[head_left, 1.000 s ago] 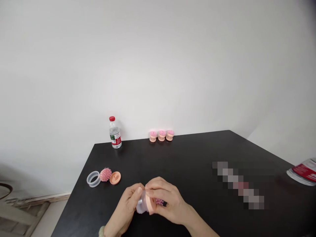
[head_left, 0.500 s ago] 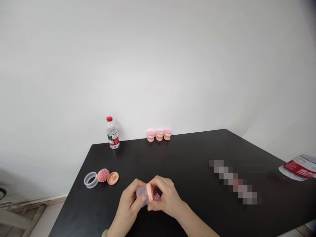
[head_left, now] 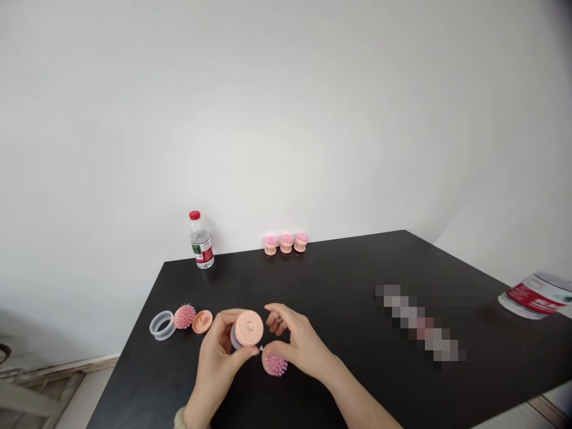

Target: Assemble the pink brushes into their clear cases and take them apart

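My left hand [head_left: 217, 357] grips a round peach cap [head_left: 249, 328] with a translucent ring behind it, its flat face with a small central knob turned to the camera. My right hand [head_left: 297, 342] is beside it, thumb and index finger apart. Just below the right thumb is a peach disc with pink bristles [head_left: 276, 364], partly covered by the thumb; whether they touch is unclear. To the left on the table lie a translucent ring [head_left: 155, 327], a pink bristle pad [head_left: 185, 316] and a peach disc [head_left: 202, 322].
Three assembled pink-bristled brushes [head_left: 286, 243] stand in a row by the wall at the back of the black table [head_left: 339, 280]. A red-capped water bottle [head_left: 202, 249] stands back left. Another bottle [head_left: 536, 296] shows at the right edge, near a pixelated strip [head_left: 420, 325].
My right hand has come off the cap and moved slightly right, its fingers parting. My left hand has turned the cap to face the camera. More of the bristled disc shows.
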`<state>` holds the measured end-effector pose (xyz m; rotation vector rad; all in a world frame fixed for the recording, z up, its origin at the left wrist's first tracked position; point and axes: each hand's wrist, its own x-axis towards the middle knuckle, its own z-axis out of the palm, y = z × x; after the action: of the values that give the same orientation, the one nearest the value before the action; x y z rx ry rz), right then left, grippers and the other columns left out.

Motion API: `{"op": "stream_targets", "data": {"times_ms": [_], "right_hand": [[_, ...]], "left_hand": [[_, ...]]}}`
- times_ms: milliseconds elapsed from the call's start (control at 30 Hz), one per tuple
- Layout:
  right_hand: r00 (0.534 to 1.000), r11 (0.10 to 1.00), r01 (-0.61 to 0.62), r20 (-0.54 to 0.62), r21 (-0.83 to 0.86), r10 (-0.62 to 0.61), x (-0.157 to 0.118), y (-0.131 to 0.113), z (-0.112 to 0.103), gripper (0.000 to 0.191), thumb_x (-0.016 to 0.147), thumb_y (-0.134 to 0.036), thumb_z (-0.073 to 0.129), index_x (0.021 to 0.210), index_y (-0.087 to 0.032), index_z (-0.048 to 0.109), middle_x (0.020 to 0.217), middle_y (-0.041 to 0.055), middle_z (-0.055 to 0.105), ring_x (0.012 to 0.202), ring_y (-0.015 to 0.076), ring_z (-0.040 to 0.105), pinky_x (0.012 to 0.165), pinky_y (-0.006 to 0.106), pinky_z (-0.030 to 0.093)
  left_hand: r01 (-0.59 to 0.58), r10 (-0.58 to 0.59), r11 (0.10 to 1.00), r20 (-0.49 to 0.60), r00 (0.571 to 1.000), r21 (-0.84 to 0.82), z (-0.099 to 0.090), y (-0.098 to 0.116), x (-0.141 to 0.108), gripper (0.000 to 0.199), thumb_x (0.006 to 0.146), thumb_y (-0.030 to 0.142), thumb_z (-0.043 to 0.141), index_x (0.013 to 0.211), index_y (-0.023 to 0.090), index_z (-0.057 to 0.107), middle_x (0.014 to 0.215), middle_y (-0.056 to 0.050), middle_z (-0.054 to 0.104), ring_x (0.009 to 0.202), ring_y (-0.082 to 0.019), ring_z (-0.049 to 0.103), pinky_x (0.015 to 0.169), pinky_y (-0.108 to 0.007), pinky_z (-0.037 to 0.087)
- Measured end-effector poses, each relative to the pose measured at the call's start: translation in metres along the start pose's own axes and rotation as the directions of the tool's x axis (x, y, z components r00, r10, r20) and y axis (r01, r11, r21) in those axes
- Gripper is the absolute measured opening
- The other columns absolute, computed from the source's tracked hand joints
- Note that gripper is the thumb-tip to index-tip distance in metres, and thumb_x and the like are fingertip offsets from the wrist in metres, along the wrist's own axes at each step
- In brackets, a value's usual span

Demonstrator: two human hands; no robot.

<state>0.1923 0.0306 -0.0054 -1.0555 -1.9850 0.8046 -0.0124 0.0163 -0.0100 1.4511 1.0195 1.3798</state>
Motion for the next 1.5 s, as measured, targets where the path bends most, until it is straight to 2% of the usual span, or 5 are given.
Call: {"op": "stream_targets", "data": {"times_ms": [133, 233, 533, 700, 1500], "right_hand": [[0.939, 0.954, 0.04, 0.339, -0.297, 0.066, -0.001, 0.005, -0.005, 0.073, 0.063, -0.046, 0.087, 0.127, -0.024, 0.059, 0.115, 0.0077, 0.061, 0.106, 0.0296, 0.056, 0.089, 0.043, 0.051], [0.883, 0.907, 0.101, 0.457, -0.408, 0.107, -0.003, 0.006, 0.001, 0.086, 0.056, -0.031, 0.092, 0.133, -0.023, 0.056, 0.117, 0.0098, 0.057, 0.107, 0.0321, 0.054, 0.089, 0.044, 0.052], [0.975, 0.98, -0.185, 0.108, -0.078, 0.193, 0.001, -0.005, -0.011, 0.046, 0.07, -0.019, 0.081, 0.112, -0.026, 0.063, 0.107, 0.0009, 0.065, 0.097, 0.0226, 0.062, 0.087, 0.035, 0.049], [0.991, 0.964, -0.128, -0.006, 0.235, 0.133, 0.002, -0.005, -0.01, 0.04, 0.07, -0.017, 0.079, 0.107, -0.023, 0.063, 0.096, -0.0011, 0.066, 0.084, 0.0174, 0.062, 0.075, 0.028, 0.051], [0.988, 0.991, 0.127, -0.098, 0.034, -0.123, 0.0, -0.007, 0.006, 0.05, 0.066, -0.014, 0.085, 0.108, -0.025, 0.062, 0.108, 0.0035, 0.065, 0.098, 0.0218, 0.065, 0.086, 0.035, 0.053]], "left_hand": [[0.08, -0.101, 0.99, -0.19, 0.977, -0.116, -0.006, -0.003, 0.003, 0.055, 0.069, 0.034, 0.085, 0.116, 0.027, 0.058, 0.118, -0.004, 0.061, 0.109, -0.024, 0.062, 0.094, -0.035, 0.05], [0.168, -0.219, 0.942, -0.154, 0.963, -0.291, -0.004, -0.001, 0.004, 0.059, 0.071, 0.034, 0.084, 0.123, 0.029, 0.056, 0.122, -0.005, 0.059, 0.114, -0.027, 0.062, 0.101, -0.042, 0.048], [0.392, -0.487, 0.698, 0.004, 0.873, -0.599, 0.003, -0.001, 0.005, 0.03, 0.071, 0.035, 0.085, 0.089, 0.017, 0.07, 0.09, -0.002, 0.067, 0.091, -0.018, 0.068, 0.085, -0.03, 0.054], [0.42, -0.506, 0.648, 0.053, 0.861, -0.636, 0.007, -0.001, 0.003, 0.031, 0.072, 0.03, 0.085, 0.095, 0.018, 0.069, 0.09, -0.003, 0.068, 0.086, -0.017, 0.068, 0.086, -0.034, 0.054], [0.429, -0.399, 0.756, 0.173, 0.901, -0.494, 0.01, 0.005, -0.006, 0.034, 0.074, 0.035, 0.082, 0.098, 0.02, 0.063, 0.088, -0.001, 0.062, 0.081, -0.014, 0.057, 0.075, -0.027, 0.047]]}}
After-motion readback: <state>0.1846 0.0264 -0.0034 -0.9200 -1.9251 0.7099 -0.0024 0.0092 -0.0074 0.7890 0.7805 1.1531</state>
